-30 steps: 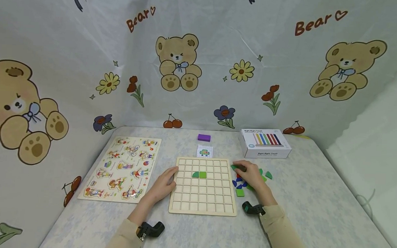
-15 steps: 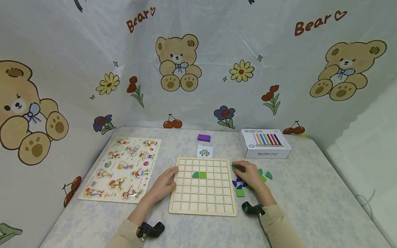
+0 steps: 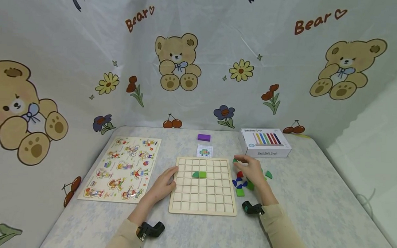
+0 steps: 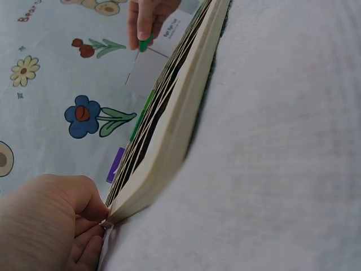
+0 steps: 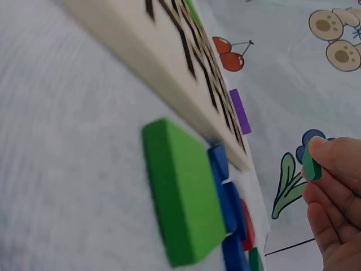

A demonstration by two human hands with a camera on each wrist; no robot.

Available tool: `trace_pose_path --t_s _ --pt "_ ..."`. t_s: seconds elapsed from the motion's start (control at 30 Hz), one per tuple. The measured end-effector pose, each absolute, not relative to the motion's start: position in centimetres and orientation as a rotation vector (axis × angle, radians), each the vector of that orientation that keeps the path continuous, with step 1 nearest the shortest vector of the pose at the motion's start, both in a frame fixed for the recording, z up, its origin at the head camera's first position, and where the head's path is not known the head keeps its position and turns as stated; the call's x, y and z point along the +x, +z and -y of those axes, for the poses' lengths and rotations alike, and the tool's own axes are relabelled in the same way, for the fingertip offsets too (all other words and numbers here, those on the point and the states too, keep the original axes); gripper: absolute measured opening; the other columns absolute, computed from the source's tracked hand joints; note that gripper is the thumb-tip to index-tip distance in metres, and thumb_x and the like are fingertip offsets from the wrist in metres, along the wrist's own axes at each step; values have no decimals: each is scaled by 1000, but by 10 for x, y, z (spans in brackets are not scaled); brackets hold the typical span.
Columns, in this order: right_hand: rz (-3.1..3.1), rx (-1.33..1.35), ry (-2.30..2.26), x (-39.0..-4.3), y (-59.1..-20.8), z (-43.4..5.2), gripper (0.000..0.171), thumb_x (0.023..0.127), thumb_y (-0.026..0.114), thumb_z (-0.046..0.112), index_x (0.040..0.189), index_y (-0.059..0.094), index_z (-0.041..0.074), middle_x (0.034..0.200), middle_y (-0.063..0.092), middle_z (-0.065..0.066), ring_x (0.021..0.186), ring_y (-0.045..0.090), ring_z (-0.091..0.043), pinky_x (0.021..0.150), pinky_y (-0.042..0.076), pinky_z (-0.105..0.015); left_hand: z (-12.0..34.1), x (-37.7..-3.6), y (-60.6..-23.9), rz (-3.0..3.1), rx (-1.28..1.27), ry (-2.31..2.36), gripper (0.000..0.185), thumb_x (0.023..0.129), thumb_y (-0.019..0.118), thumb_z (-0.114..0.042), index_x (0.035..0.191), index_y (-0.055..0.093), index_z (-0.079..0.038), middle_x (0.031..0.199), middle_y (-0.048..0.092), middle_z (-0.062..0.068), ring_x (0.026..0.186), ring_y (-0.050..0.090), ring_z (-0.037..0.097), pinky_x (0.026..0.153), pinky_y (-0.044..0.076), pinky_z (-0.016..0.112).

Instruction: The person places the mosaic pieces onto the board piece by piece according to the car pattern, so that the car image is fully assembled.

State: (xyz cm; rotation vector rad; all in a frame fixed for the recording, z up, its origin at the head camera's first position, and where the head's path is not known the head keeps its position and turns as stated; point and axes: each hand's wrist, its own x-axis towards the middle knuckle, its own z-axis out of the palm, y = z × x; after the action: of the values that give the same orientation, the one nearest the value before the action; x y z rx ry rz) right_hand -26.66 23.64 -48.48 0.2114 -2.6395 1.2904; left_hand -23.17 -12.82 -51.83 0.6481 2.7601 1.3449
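Note:
A wooden grid board (image 3: 203, 200) lies on the table in the head view. A dark green quarter-circle block (image 3: 196, 174) and a light green square block (image 3: 203, 174) sit side by side in its cells. My left hand (image 3: 163, 183) grips the board's left edge between thumb and fingers, as the left wrist view confirms. Off the board's upper right, my right hand (image 3: 250, 169) pinches a green quarter-circle block (image 5: 311, 162) between thumb and fingertips, raised above the table. Under and beside that hand lie blue pieces (image 3: 239, 186), a red piece (image 3: 240, 174) and loose green squares (image 3: 240, 192).
Behind the board are a small pattern card (image 3: 205, 151) and a purple block (image 3: 204, 137). A white box (image 3: 265, 143) stands at the back right. On the left lies a picture puzzle board (image 3: 120, 170). Another green quarter-circle (image 3: 269, 174) is right of the right hand.
My right hand has lifted from the loose pieces with a green quarter-circle block, moving slightly back and uncovering the red piece. My left hand stays at the board's edge.

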Motion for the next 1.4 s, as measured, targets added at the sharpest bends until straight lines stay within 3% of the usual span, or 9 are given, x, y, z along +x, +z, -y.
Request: trace_pose_path --t_s 0.47,0.73,1.13,1.4 --pt "2541 381 1316 -255 -463 -203 32 84 72 18 112 67 4 108 67 -10 101 60 -29 88 47 -47 128 -234 -517 -2779 641 1311 59 85 53 0 142 38 4 144 38 17 134 32 31 108 29 43" --pt "2578 405 1373 -252 -465 -184 32 84 72 22 113 68 9 108 67 -5 101 59 -25 87 48 -48 127 -234 -517 -2775 638 1327 58 86 53 0 142 38 3 144 38 18 134 32 30 108 28 43" --pt "2643 461 1436 -244 -469 -166 33 84 71 18 115 67 5 107 67 -4 103 59 -28 83 50 -47 127 -232 -516 -2778 632 1327 58 86 53 0 142 38 4 144 38 18 134 32 32 107 29 45" --pt "2615 498 1429 -244 -475 -158 31 82 74 15 111 69 8 105 68 -2 100 61 -25 81 52 -41 127 -232 -517 -2761 621 1329 58 87 53 -1 143 37 3 145 37 17 135 31 30 108 28 43"
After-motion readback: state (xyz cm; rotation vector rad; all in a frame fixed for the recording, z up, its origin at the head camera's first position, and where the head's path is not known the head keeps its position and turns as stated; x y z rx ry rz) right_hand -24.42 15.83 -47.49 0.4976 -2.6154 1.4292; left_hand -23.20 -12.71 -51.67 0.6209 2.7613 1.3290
